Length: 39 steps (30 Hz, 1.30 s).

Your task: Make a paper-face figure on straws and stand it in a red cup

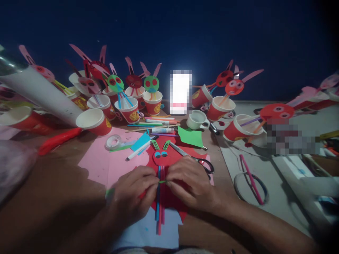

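Note:
At the middle front, a blue straw (pixel 157 208) and red-pink straws (pixel 160 218) lie side by side, reaching up to a red paper face (pixel 160 157) with blue-lidded eyes and green leaf-patterned ears. My left hand (pixel 137 188) is closed at the left of the straws, pinching one end of a small green strip (pixel 162 182) that crosses them. From the right, my right hand (pixel 192 183) pinches the strip's other end. Red paper (pixel 174 204) lies under the straws.
Scissors (pixel 208 165), a marker (pixel 138 151), clear tape (pixel 112 141), green paper (pixel 190 137) and pink paper (pixel 97 158) surround the work. Behind stand a white mug (pixel 196 120), a lit screen (pixel 180 91) and several red cups (pixel 153 106) with paper faces. A pink straw (pixel 251 180) lies right.

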Motion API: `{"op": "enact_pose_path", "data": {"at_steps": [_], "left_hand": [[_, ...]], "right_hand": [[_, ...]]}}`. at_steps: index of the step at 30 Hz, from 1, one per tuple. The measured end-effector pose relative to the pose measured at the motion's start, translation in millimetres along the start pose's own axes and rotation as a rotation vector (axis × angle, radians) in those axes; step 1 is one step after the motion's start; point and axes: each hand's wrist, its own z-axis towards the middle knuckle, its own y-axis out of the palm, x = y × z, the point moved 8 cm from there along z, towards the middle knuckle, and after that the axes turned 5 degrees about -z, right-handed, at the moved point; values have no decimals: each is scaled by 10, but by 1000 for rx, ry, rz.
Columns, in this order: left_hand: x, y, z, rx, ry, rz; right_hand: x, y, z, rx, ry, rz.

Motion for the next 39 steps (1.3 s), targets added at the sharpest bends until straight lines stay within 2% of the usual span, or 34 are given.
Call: {"op": "enact_pose_path", "data": {"at_steps": [4, 8, 11, 14, 17, 20, 23, 25, 27, 31, 36, 39], "left_hand": [[-149, 25, 2, -3, -132, -138], [-402, 118, -26, -97, -331, -243], [-550, 161, -56, -154, -451, -290], [-560, 196, -63, -226, -484, -290], [-409, 240, -46, -288, -376, -267], [-176, 300, -59, -292, -128, -193], [3, 385, -155, -255, 127, -65], [36, 459, -232, -247, 210, 20], [30, 507, -286, -231, 243, 76], [-30, 518, -344, -161, 222, 85], [-95, 538, -421, -129, 226, 67], [-123, 564, -452, -157, 250, 70]], "right_hand": [[208, 93, 9, -87, 278, 135], [455, 70, -18, -109, 561, 258], [586, -35, -19, -61, 681, 305], [681, -146, -16, -15, 745, 305], [773, -234, -20, 39, 777, 343], [863, -305, -25, 57, 804, 390], [931, -422, -32, 43, 815, 345], [963, -514, -55, 34, 804, 299], [988, -592, -101, 23, 786, 248], [987, -664, -223, -41, 724, 27], [898, -536, -347, -202, 556, -221], [881, -449, -415, -258, 490, -295]]}}
